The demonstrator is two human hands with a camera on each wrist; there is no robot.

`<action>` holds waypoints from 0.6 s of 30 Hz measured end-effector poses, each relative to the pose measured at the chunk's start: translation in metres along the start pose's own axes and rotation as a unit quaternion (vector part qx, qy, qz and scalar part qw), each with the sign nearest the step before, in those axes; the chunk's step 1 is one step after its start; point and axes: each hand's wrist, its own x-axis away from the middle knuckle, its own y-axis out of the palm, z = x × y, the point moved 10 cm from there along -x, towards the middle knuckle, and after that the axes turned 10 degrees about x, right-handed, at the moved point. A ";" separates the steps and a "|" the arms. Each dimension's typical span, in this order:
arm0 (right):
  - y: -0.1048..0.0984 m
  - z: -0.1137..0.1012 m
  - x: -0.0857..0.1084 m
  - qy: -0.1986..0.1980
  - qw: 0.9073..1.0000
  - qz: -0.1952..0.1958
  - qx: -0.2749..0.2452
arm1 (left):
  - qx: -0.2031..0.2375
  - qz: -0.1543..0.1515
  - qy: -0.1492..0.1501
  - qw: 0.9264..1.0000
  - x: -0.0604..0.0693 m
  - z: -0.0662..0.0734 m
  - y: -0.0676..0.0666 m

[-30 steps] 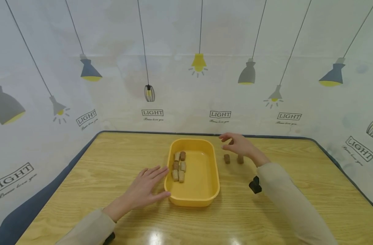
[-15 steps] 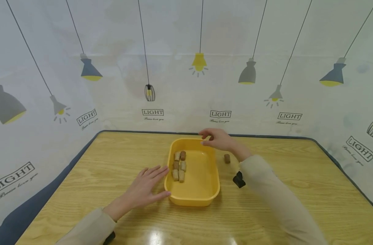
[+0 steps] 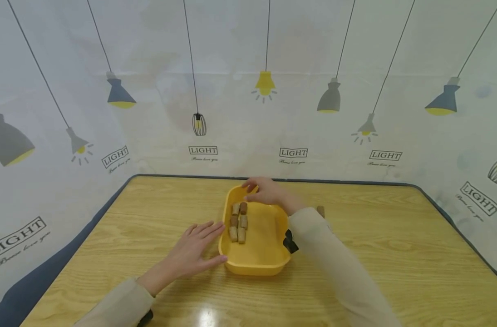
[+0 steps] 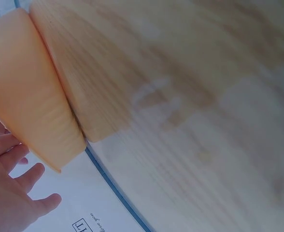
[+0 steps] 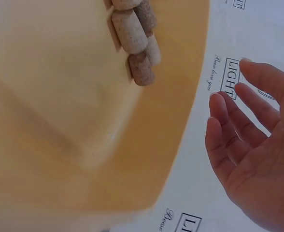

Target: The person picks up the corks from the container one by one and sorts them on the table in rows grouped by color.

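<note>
Several wine corks (image 3: 234, 221), some pale and some brown, stand in two columns along the left side inside a yellow plastic tray (image 3: 254, 270). My right hand (image 3: 266, 190) hovers above the far end of the tray, close to the farthest corks. In the right wrist view its fingers (image 5: 221, 108) are loosely bent and hold nothing. My left hand (image 3: 193, 250) lies spread at the tray's left rim, fingertips at its wall; the left wrist view shows its fingers beside the tray wall (image 4: 31, 92). A cork (image 3: 321, 211) sits on the table past my right sleeve.
The wooden table (image 3: 158, 200) reaches back to a pale wall sheet (image 3: 240, 113) printed with hanging lamps. Its dark edge (image 3: 354, 182) runs along the back and sides. My right sleeve (image 3: 338, 259) crosses over the tray's right rim.
My right hand has moved left from beside the tray to above its far end. The nearer table cork is now hidden behind the sleeve. My left hand and the corks in the tray stay put.
</note>
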 end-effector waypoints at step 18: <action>0.044 0.030 -0.011 0.110 0.993 0.012 -0.043 | 0.004 0.020 0.015 1.000 0.000 0.001 -0.002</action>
